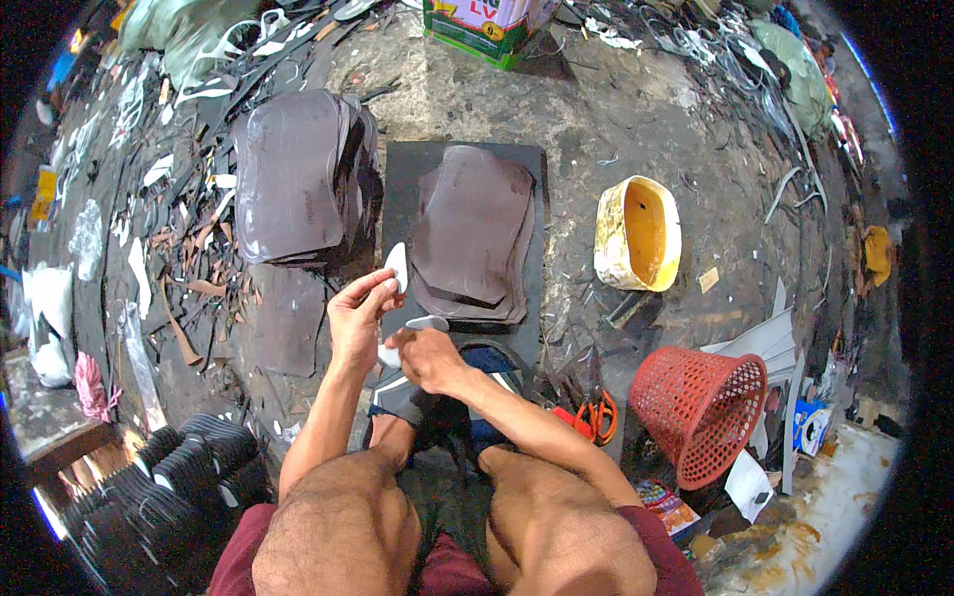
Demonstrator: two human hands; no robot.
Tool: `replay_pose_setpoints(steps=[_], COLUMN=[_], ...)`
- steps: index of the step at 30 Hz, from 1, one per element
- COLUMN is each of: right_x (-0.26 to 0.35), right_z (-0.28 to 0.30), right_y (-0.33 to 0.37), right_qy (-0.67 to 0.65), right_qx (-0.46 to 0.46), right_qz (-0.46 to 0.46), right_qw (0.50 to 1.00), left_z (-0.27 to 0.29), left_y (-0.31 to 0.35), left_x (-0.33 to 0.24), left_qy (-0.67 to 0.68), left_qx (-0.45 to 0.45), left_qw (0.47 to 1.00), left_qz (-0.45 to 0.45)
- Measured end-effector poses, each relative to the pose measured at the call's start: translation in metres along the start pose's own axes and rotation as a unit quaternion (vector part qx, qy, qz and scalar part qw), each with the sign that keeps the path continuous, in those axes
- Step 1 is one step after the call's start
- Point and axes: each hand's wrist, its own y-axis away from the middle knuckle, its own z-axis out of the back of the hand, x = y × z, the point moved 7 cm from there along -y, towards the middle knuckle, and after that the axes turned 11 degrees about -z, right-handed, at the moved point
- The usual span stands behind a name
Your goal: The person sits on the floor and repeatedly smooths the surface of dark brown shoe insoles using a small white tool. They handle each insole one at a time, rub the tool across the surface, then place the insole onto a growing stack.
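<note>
My left hand (pixel 358 318) is raised over the floor and pinches a small white curved piece (pixel 397 264) between thumb and fingers. Just to its right, my right hand (pixel 422 356) is closed around another white piece (pixel 425 323), whose tip sticks out above the knuckles. Both hands hover in front of a black mat (pixel 397 189) that carries a stack of dark brown cut sheets (pixel 475 233). My bare knees and maroon shorts fill the lower edge.
A second pile of dark sheets (pixel 293 179) lies to the left. A yellow-stained tub (pixel 638 233) and a red mesh basket (pixel 701 402) sit to the right, orange-handled scissors (pixel 596 415) near my right forearm. Stacked black soles (pixel 164 482) at lower left; scraps litter the floor.
</note>
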Motion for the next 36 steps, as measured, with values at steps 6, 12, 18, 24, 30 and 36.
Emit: replay_pose_setpoints(steps=[6,12,18,24,30,36], right_x=[0.017,-0.092,-0.020,-0.031,-0.057,-0.070], right_z=[0.026,0.129,0.236,0.163,0.096,0.142], right_y=[0.004,0.016,0.016,0.011,0.020,0.001], right_qy=[0.031,0.188,0.022,0.072,0.088,0.142], right_qx=[-0.132,-0.254,-0.393,-0.304,-0.235,-0.280], right_qz=[0.042,-0.070,-0.064,-0.031,-0.047,-0.016], right_qw=[0.990,0.946,0.917,0.949,0.967,0.949], left_z=[0.015,-0.037,-0.071,-0.072,-0.049,-0.065], left_y=[0.004,-0.006,-0.020,-0.003,-0.008,-0.003], left_x=[0.005,0.025,0.067,0.076,0.091,0.078], left_qy=[-0.040,-0.104,-0.489,-0.617,-0.650,-0.615], left_qx=[-0.008,0.113,0.246,0.261,0.296,0.276], left_qw=[0.999,0.988,0.767,0.646,0.609,0.631], left_qz=[-0.033,0.019,-0.334,-0.367,-0.345,-0.385])
